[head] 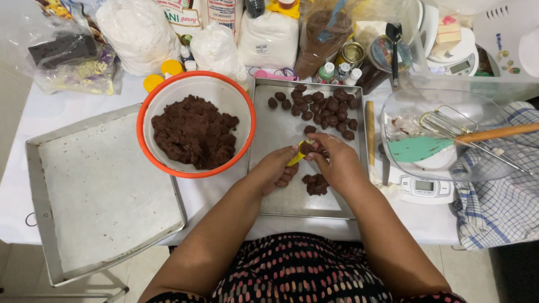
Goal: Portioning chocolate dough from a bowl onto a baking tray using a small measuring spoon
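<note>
My left hand (276, 168) grips a small yellow scoop (302, 151) over the middle metal tray (275, 129). My right hand (336, 163) meets the scoop's tip, fingers pinching dark brown dough there. A lump of the same dough (316, 183) lies on the tray just under my right palm. Several rolled dough balls (325, 106) sit in rows at the tray's far end. An orange-rimmed white bowl (236, 101) left of the tray holds a mound of brown dough (193, 132).
A large floured baking tray (101, 191) lies at the left. To the right, a clear bowl (404, 106) on a kitchen scale (425, 188) holds whisk beaters and a teal spatula (426, 147). Flour bags, small bottles and tins crowd the table's far edge. A checked cloth (499, 196) lies far right.
</note>
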